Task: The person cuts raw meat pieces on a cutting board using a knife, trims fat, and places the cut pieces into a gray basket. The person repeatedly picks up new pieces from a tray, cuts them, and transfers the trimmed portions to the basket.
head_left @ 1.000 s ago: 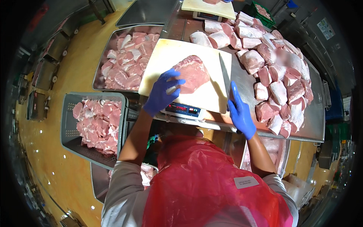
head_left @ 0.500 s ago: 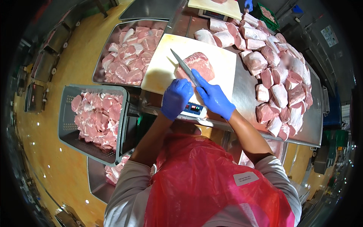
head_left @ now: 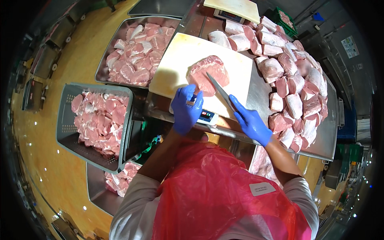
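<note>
A thick slab of raw pink meat [head_left: 206, 76] lies on the white cutting board [head_left: 170, 80]. My right hand [head_left: 253, 125], in a blue glove, grips a knife [head_left: 219, 89] with the forefinger stretched along it. The blade points up and left, its tip over the slab. The fingers hide the knife's handle. By the slab's near-left edge is my left hand [head_left: 187, 111], also gloved in blue. Its fingers are loosely bent, with a gap to the thumb, and nothing shows in it. Just right of it, at the board's near edge, sits a scale display [head_left: 207, 115].
Meat chunks [head_left: 294, 100] are heaped on the steel table [head_left: 258, 90] to the right. Cut meat fills a steel tub [head_left: 105, 66] at the far left and a grey crate [head_left: 68, 138] nearer me. Another board [head_left: 236, 9] on a scale stands beyond.
My right hand has drawn back toward me and right with the knife. My left hand has moved slightly nearer me, its fist loosening and thumb parting from the fingers.
</note>
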The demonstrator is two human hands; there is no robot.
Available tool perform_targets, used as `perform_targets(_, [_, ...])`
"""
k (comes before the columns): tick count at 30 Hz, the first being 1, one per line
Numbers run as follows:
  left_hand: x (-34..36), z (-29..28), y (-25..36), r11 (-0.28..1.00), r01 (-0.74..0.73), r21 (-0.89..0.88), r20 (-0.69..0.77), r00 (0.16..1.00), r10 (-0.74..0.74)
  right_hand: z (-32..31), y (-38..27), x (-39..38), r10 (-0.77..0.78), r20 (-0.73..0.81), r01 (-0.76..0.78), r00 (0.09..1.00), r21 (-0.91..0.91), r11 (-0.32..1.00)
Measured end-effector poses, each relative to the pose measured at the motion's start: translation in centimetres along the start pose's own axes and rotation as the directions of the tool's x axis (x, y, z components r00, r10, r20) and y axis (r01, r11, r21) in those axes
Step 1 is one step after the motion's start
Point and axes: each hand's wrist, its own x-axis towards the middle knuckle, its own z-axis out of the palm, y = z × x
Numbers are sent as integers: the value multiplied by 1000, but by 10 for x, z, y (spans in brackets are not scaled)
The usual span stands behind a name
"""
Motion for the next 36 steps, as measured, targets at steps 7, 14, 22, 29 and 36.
perform_targets(7, [11,4,-2,923,375,91,238,892,-386,27,-29,77,22,-7,-20,1000,160,987])
perform_targets(14, [7,2,2,935,344,86,150,923,-354,31,-23,57,-78,44,83,996,-122,989])
perform_targets(22, [-13,-27,-40,900,435,2,-4,900,-435,-11,-11,-33,144,167,-60,975,-427,902])
perform_targets(29, [28,-142,-75,916,393,-80,-216,890,-401,12,-31,10,96,78,-58,992,-392,918])
perform_targets(36, [102,-175,-36,724,-19,690,68,997,-39,27,-51,56,72,158,-8,985,-374,928])
